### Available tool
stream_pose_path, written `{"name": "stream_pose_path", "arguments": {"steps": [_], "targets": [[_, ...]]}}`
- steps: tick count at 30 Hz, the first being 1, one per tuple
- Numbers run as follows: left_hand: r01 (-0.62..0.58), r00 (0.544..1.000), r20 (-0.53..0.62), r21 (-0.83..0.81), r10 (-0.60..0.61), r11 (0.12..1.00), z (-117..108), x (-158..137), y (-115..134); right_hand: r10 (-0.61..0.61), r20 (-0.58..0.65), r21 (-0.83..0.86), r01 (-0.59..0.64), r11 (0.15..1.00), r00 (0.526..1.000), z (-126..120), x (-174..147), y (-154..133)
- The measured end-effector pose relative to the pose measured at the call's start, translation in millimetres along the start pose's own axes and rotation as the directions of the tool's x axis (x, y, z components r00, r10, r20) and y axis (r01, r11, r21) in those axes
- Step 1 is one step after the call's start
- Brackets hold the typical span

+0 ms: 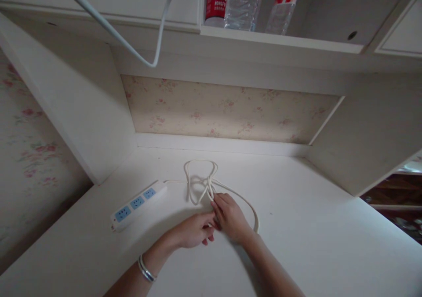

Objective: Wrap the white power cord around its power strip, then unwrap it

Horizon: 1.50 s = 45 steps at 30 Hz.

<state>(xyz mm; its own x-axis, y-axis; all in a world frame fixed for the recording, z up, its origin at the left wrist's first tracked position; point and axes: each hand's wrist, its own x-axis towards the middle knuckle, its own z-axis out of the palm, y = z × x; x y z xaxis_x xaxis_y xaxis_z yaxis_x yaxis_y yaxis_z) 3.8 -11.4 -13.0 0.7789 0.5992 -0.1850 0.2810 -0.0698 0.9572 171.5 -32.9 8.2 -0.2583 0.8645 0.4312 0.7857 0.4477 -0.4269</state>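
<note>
A white power cord (211, 180) lies looped and bunched on the white desktop, one end running left to a power strip (136, 204) with blue sockets. My right hand (230, 215) is closed on the near end of the bunched cord, fingers pinched together. Against it, my left hand (197, 230) has its fingers curled at the same spot, thumb and index finger touching the right fingers. What lies between the fingertips is mostly hidden by the hands. Part of the cord curves round to the right and passes behind my right wrist.
The desktop (303, 235) is bounded by side panels left and right and a floral-papered back wall (211, 108). Overhead, a shelf (280, 40) holds several plastic bottles (242, 7). A bent pale lamp arm or tube (132, 51) hangs at the upper left.
</note>
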Motion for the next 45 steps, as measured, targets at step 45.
{"name": "stream_pose_path", "arguments": {"steps": [45], "targets": [[-0.31, 0.79, -0.607, -0.275, 0.086, 0.91, -28, 5, 21, 0.338, -0.342, 0.264, -0.256, 0.93, 0.877, 3, 3, 37]]}}
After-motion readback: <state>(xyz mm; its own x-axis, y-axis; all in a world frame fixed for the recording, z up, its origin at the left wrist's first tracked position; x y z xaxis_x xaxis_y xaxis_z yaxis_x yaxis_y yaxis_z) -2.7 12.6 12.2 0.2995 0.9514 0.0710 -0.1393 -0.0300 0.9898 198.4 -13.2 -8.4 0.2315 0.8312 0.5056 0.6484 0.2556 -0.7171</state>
